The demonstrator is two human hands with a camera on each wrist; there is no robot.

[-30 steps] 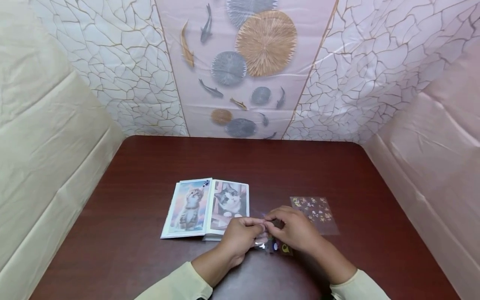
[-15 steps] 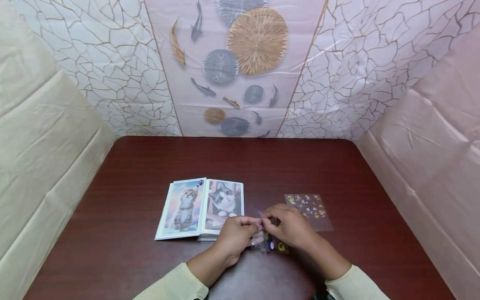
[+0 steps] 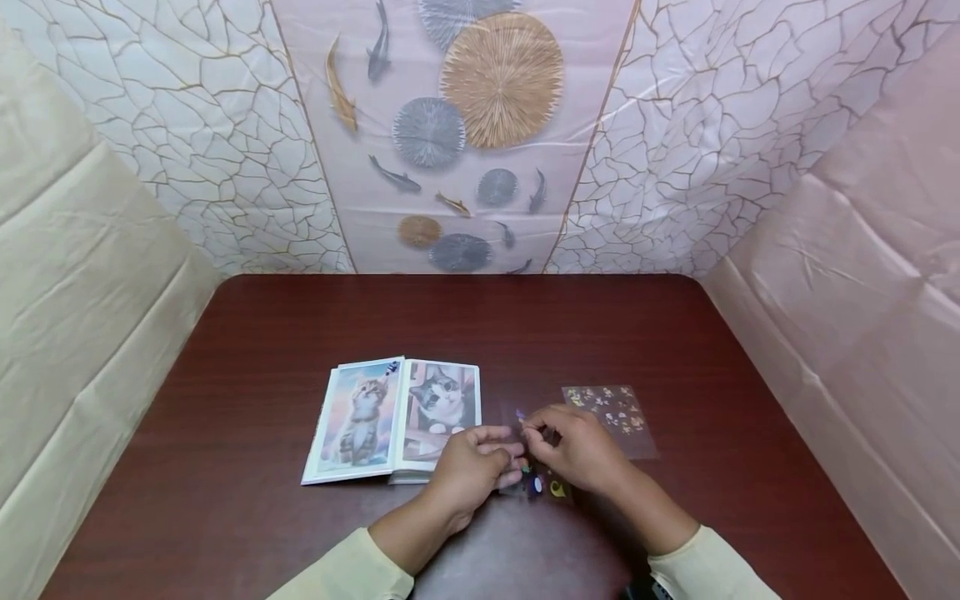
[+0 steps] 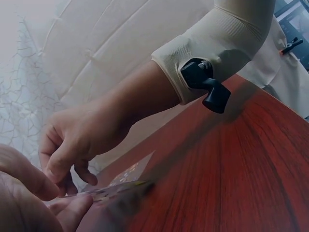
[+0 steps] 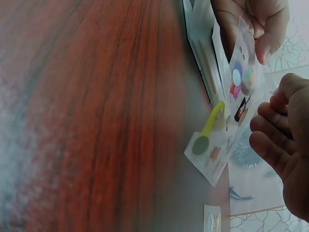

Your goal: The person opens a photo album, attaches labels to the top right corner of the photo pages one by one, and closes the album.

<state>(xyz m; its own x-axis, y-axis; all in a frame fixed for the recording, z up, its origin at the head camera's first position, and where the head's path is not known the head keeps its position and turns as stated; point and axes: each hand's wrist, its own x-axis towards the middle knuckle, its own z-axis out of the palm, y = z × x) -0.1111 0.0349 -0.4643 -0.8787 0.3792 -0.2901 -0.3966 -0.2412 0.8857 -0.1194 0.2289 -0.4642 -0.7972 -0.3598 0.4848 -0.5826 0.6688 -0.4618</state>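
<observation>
My left hand (image 3: 467, 467) holds a clear sticker sheet (image 5: 240, 89) between thumb and fingers, seen also in the left wrist view. Colourful stickers dot the sheet, among them a yellow-green one (image 3: 557, 488) at its near right corner. Close beside the sheet is my right hand (image 3: 573, 446), its thumb and forefinger tips together and its other fingers curled. In the right wrist view the right hand (image 5: 285, 128) stands apart from the sheet's face. Anything between its fingertips is too small to make out.
An open photo album (image 3: 396, 421) with two kitten and cat pictures lies left of the hands. To the right, a second clear sheet (image 3: 611, 412) with small yellowish stickers lies flat on the dark red table (image 3: 300, 325). Patterned cloth (image 3: 465, 125) hangs behind.
My hands' fingertips, which met at the sheet, have drawn slightly apart. The left fingers have spread a little. The whole view has shifted slightly as the head turned.
</observation>
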